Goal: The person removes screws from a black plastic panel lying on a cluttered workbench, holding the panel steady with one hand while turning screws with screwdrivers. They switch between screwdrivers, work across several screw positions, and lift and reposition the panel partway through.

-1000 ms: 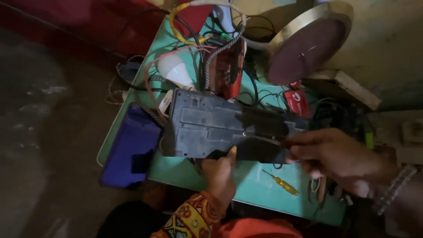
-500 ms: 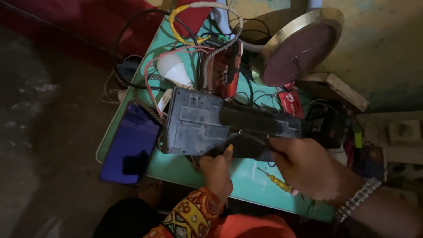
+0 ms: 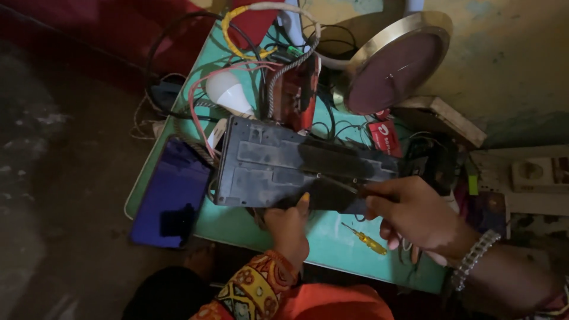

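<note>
The left hand (image 3: 288, 228) was pressed against the near edge of the case (image 3: 296, 167), thumb up on it; the right hand (image 3: 418, 216) was closed around a tool (image 3: 338, 182) touching the case. The case lay on the green table (image 3: 332, 237), beside a tablet (image 3: 172, 192), a bulb (image 3: 228, 92) and a yellow screwdriver (image 3: 364, 238).

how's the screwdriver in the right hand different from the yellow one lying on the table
The held screwdriver is gripped by the right hand, its thin shaft tip pressed on the dark plastic casing; the yellow screwdriver lies loose on the green table, untouched. The held one's handle is hidden in the fingers; the yellow one's handle shows fully. Both are slim with thin metal shafts.
</note>
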